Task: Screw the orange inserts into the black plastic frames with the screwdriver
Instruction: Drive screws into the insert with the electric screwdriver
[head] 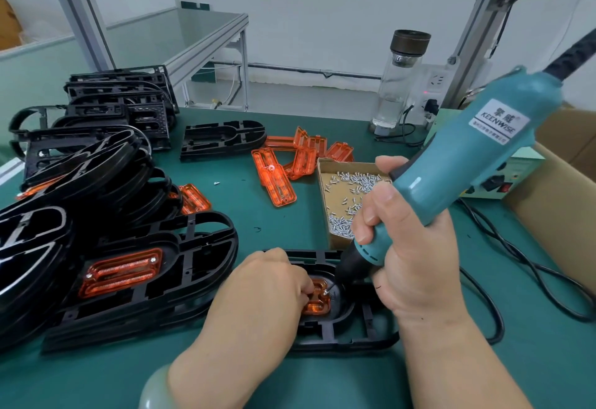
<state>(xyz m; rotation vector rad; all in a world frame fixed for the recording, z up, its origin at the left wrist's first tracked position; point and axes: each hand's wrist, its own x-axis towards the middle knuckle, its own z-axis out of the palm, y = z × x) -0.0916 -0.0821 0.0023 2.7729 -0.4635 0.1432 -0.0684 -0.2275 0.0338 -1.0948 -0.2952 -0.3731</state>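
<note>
Right hand wrapped round screwdriver, tip (tilted) at screw just beside left hand, whose curled fingers hold orange insert in black frame

Glossy, translucent orange plastic inserts lay at twelve o'clock on the matt green bench mat; black plastic frames at nine o'clock showed a dull sheen. The screwdriver wore smooth teal plastic. Bright metal screws filled a rough brown cardboard tray at one o'clock.
</note>
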